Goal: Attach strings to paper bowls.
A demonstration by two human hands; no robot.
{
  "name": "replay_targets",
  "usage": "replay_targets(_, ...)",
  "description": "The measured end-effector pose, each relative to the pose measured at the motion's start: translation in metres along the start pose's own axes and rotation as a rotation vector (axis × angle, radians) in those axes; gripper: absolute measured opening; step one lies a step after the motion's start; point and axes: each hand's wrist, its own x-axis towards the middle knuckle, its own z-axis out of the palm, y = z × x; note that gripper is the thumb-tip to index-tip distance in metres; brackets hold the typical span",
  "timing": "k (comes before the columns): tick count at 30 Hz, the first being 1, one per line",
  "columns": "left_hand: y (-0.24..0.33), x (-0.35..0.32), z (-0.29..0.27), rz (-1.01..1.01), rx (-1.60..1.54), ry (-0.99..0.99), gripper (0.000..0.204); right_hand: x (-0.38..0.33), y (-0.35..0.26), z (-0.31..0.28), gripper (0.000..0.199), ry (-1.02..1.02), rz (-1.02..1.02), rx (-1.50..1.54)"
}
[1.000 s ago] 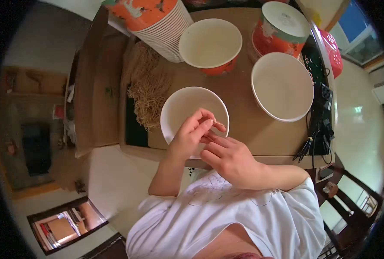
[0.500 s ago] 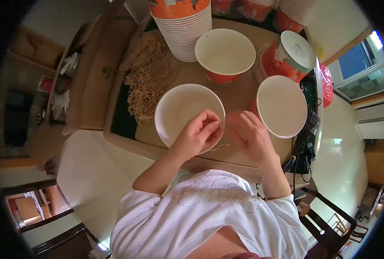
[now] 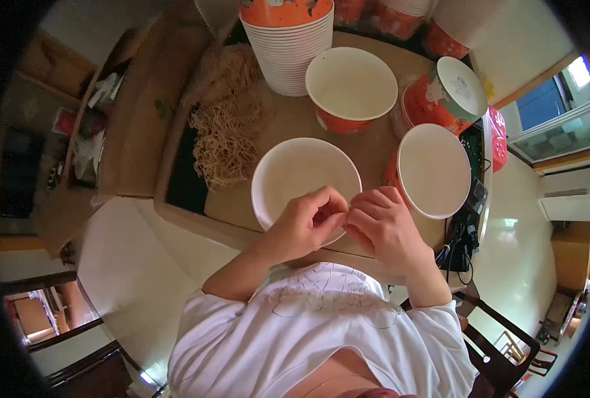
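Meeting fingertips over the upright, mouth-up white bowl: left hand, right hand.

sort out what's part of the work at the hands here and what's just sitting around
In hand:
- left hand and right hand, fingertips pinched together over the near rim
- empty white paper bowl under them

Lying about:
- pile of dry noodles
- stack of orange-and-white bowls
- second open bowl
- two lidded bowls
- cables
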Motion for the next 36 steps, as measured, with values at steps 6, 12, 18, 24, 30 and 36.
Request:
replay_targets(6,0.000,-0.007,-0.008,0.381,0.415,-0.071,0.012,-0.004,0.006,0.002,0.010,0.001,0.107,0.123)
replay_targets(12,-0.010,-0.008,-0.006,0.469,0.620,0.040,0.017,-0.004,0.010,0.013,0.005,0.090,0.217,0.221)
replay_targets(18,-0.007,-0.003,-0.014,0.427,0.666,0.022,0.018,-0.008,0.015,0.016,0.003,0.144,0.269,0.271)
replay_targets(24,0.000,0.005,-0.025,0.411,0.560,-0.149,0.018,-0.010,0.015,0.013,0.001,0.153,0.273,0.304)
replay_targets(30,0.003,0.011,-0.022,0.227,0.446,-0.109,0.014,-0.011,0.018,0.014,0.003,0.117,0.264,0.277)
replay_targets(36,-0.002,0.017,-0.015,0.365,0.550,-0.004,0.015,-0.009,0.016,0.015,0.005,0.134,0.235,0.263)
